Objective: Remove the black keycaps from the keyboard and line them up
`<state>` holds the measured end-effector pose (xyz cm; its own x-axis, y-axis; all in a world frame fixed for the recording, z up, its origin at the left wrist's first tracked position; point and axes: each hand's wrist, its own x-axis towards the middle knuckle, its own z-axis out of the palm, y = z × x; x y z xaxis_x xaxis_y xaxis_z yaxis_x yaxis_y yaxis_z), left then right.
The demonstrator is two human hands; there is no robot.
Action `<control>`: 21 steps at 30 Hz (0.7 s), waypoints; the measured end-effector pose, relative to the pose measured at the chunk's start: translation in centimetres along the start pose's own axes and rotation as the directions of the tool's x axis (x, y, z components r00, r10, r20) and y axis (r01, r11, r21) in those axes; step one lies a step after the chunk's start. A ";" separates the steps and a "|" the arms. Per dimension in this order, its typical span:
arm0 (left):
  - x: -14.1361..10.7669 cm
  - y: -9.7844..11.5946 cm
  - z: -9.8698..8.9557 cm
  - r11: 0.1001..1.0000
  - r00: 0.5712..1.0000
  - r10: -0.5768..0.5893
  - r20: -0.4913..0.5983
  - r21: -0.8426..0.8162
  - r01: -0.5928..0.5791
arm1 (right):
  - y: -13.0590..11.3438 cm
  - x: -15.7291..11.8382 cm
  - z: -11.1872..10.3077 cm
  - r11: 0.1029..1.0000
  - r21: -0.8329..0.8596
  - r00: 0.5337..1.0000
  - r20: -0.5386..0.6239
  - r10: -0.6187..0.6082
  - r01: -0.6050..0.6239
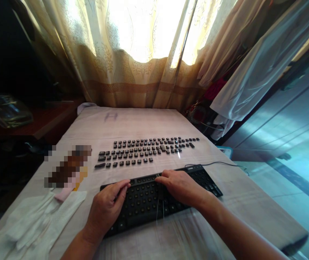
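Observation:
A black keyboard (143,209) lies slightly angled on the cloth-covered table, with many of its keys off and the sockets bare. My left hand (107,204) rests at its left end, thumb and fingers pinched near the top left corner. Over the upper middle, my right hand (180,184) pinches a thin wire tool (160,206), whose two wire prongs point down toward the table's front. Beyond the keyboard, loose black keycaps (139,150) are laid out in several rows.
White cloth gloves (38,220) lie at the left front, beside a pixelated patch. The keyboard's cable (220,163) runs off to the right. Curtains (132,83) hang behind the table (143,124), and a glass container (8,112) stands on a dark surface at the left.

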<state>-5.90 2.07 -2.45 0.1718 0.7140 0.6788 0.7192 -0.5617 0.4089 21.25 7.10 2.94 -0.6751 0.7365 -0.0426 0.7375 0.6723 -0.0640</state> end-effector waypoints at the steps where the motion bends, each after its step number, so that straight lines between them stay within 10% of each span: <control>1: 0.0 0.0 0.0 1.000 1.000 -0.002 -0.004 0.000 0.002 | 0.3 0.3 -0.2 0.999 0.030 0.999 -0.021 0.027 -0.026; 8: 0.2 0.0 0.0 1.000 1.000 -0.018 0.005 -0.006 0.018 | 3.5 6.3 1.0 0.917 0.219 0.937 -0.033 0.349 -0.334; 21: 0.0 0.1 0.0 0.999 0.999 -0.035 0.039 -0.030 0.037 | 3.4 7.6 3.0 0.921 0.354 0.934 -0.249 0.258 -0.160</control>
<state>-5.78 2.02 -2.38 0.1727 0.7493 0.6393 0.7046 -0.5475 0.4514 18.54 14.74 -0.61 -0.4354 0.8796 0.1917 0.7813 0.4750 -0.4050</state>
